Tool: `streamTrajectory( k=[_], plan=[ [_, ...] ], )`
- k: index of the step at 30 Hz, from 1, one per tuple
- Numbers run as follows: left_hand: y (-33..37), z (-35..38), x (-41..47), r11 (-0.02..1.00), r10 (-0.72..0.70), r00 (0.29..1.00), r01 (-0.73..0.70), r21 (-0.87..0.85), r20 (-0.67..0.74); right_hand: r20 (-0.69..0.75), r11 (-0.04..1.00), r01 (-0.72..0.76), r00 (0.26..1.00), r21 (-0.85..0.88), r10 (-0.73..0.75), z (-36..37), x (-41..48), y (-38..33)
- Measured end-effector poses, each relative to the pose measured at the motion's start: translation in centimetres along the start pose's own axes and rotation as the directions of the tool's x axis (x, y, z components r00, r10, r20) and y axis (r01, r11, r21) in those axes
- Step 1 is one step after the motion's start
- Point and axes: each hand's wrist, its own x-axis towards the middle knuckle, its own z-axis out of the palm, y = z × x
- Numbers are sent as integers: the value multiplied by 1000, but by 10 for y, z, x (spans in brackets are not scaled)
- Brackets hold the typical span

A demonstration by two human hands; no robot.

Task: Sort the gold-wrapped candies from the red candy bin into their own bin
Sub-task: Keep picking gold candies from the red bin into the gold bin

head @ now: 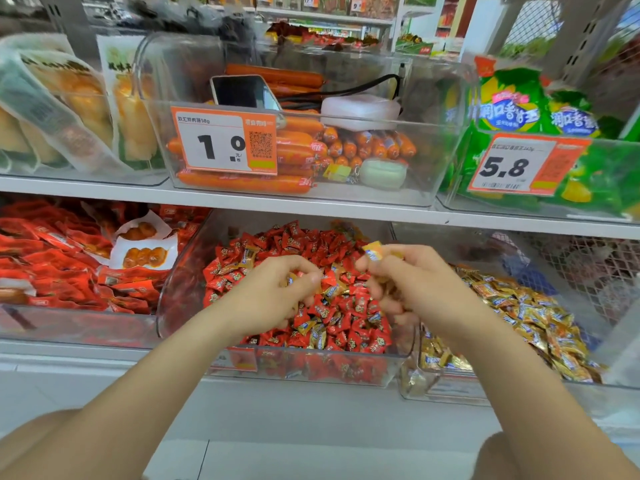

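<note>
2 hands over red candy bin [311,356], middle of lower shelf [346,211].

Right hand [415,282]: thumb and forefinger pinch gold candy [374,252], held above red candies [346,327]. Other fingers curled; anything inside them too blurred to tell.

Left hand [277,292]: fingers curled in, second gold candy [291,279] showing between fingertips.

Stray gold candies [330,289] lie mixed among red ones.

Gold candy bin [446,389] just beside red bin on right, holding gold heap [519,306].

Sausage bin [346,197] on shelf above.

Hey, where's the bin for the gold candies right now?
In the head view, the gold candy bin sits on the lower shelf, right side, directly right of the red candy bin.
</note>
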Motion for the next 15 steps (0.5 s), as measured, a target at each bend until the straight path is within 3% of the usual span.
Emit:
streamTrajectory(
  k=[2,4,6,8,11,13,15],
  plan=[
    [12,14,-10,983,-20,998,30,-181,52,-230,997,21,972,-77,-38,-25,-6,5],
    [21,31,-18,953,-27,996,52,-298,89,-424,897,-11,884,-443,-198,-55,-8,23],
    [31,50,-20,901,-54,991,101,-421,121,-467,727,-123,834,-675,-293,-85,-7,44],
    [44,72,-19,876,-38,989,102,-472,142,-427,633,-203,876,-747,-223,-111,-7,62],
    [66,111,-15,961,66,993,-38,-274,96,-275,506,-193,957,-841,-92,-136,-13,83],
    [80,140,-5,977,214,975,-213,-34,60,-210,538,-129,974,-833,-91,-143,-20,92],
    [89,172,13,924,342,940,-340,177,18,-183,608,-48,970,-793,-162,-151,-31,95]
  ],
)
